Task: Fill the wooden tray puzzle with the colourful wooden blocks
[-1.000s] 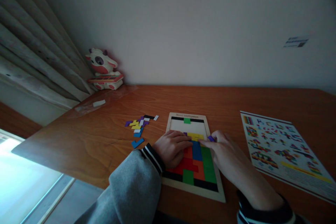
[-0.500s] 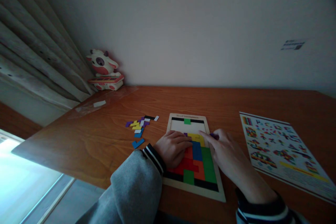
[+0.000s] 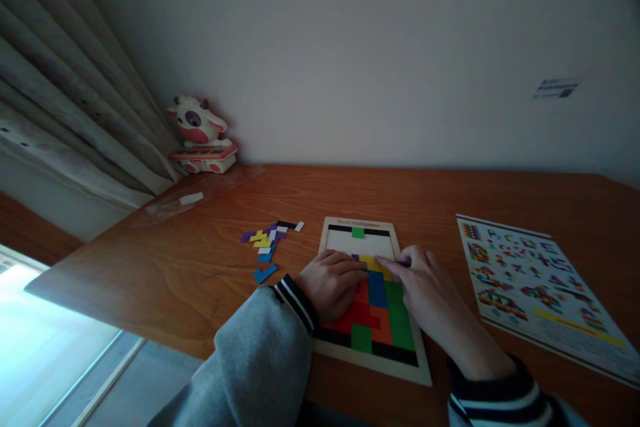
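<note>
A wooden puzzle board [image 3: 345, 353] lies on the table, its near part filled with coloured pieces. My left hand [image 3: 334, 283] rests flat over the left side, fingers together and stretched out, hiding the pieces beneath. A purple puzzle piece [image 3: 404, 262] is partly visible in my right hand [image 3: 425, 283], tucked under curled fingers. The extended index finger touches the yellow piece [image 3: 370, 261] on the board. Beside it are a blue piece [image 3: 377, 288] and a green piece [image 3: 400, 313]. The far end shows white backing, with a black strip and a green piece [image 3: 358, 233].
Several loose puzzle pieces [image 3: 267, 243] lie left of the board, a blue corner piece [image 3: 265, 273] nearest me. A printed sheet [image 3: 530, 300] lies at the right. At the back left stands a cow toy [image 3: 203, 133] near the curtain [image 3: 65, 100].
My right hand has shifted slightly left and toward me, its index fingertip now on the yellow piece. Less of the purple piece shows. My left hand stays on the board.
</note>
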{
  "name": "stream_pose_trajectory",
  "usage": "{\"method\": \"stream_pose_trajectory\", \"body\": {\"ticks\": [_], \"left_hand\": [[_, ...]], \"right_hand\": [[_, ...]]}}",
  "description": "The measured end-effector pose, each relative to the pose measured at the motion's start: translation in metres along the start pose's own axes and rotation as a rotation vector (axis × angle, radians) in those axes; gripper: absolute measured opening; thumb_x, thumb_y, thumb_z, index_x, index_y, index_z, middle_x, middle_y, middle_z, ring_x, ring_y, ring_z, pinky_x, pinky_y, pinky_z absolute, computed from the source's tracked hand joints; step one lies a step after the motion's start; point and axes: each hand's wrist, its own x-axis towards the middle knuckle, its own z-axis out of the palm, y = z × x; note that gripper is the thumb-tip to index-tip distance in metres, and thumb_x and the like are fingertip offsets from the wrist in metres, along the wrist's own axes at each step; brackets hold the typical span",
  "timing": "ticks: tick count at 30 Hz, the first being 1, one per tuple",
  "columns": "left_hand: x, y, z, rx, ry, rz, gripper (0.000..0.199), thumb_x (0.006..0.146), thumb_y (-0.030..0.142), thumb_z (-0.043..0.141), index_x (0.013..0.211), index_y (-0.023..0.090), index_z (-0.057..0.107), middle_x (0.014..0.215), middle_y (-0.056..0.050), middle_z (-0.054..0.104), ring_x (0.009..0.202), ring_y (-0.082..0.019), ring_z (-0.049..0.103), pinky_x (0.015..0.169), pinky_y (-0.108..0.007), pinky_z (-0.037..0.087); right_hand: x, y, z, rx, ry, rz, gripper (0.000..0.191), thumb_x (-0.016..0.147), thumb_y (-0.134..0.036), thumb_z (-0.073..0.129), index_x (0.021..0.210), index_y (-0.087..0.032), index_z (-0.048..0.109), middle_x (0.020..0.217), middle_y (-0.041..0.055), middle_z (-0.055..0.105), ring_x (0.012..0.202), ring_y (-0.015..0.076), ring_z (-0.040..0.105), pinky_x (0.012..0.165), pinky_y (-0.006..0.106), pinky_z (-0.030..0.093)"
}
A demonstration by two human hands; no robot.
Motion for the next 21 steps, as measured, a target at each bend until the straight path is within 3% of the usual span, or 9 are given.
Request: {"method": "stream_pose_trajectory", "body": {"ticks": [5,10,13,16,21], "left_hand": [[0.001,0.002,0.0,0.0,0.04,-0.003,0.035,0.09,0.018,0.043,0.121,0.019,0.06,0.125,-0.007,0.065,0.113,-0.023,0.058,0.099,-0.042,0.043],[0.004,0.005,-0.001,0.017,0.147,-0.041,0.035,0.093,0.021,0.044,0.125,0.018,0.057,0.114,-0.008,0.069,0.102,-0.022,0.062,0.09,-0.04,0.048],[0.005,0.006,-0.002,0.04,0.229,-0.084,0.035,0.095,0.031,0.048,0.126,0.016,0.055,0.107,-0.009,0.071,0.095,-0.022,0.065,0.084,-0.038,0.051],[0.005,0.004,-0.002,0.064,0.3,-0.084,0.036,0.095,0.038,0.051,0.124,0.017,0.057,0.099,-0.008,0.072,0.091,-0.021,0.065,0.079,-0.036,0.053],[0.004,0.003,-0.003,0.072,0.373,-0.063,0.03,0.096,0.038,0.052,0.115,0.019,0.062,0.094,-0.007,0.072,0.089,-0.019,0.066,0.081,-0.033,0.055]], "right_hand": [[0.004,0.002,0.002,0.116,0.063,0.044,0.061,0.079,0.004,0.04,0.132,-0.021,0.058,0.102,0.0111,0.055,0.098,0.0251,0.055,0.086,0.04,0.048],[0.01,-0.005,0.0,0.455,0.14,0.079,0.039,0.094,-0.018,0.039,0.129,-0.021,0.055,0.11,0.0114,0.061,0.1,0.0236,0.061,0.088,0.043,0.051],[0.011,-0.011,-0.002,0.693,0.114,0.108,0.035,0.094,-0.029,0.044,0.126,-0.023,0.054,0.116,0.0111,0.065,0.101,0.0232,0.065,0.089,0.042,0.053],[0.012,-0.016,-0.004,0.892,0.072,0.162,0.034,0.092,-0.037,0.05,0.122,-0.023,0.056,0.11,0.0102,0.069,0.097,0.0223,0.068,0.085,0.04,0.055],[0.013,-0.023,-0.008,1.049,0.086,0.173,0.029,0.089,-0.041,0.056,0.112,-0.022,0.062,0.111,0.0103,0.07,0.101,0.0232,0.067,0.091,0.042,0.054]]}}
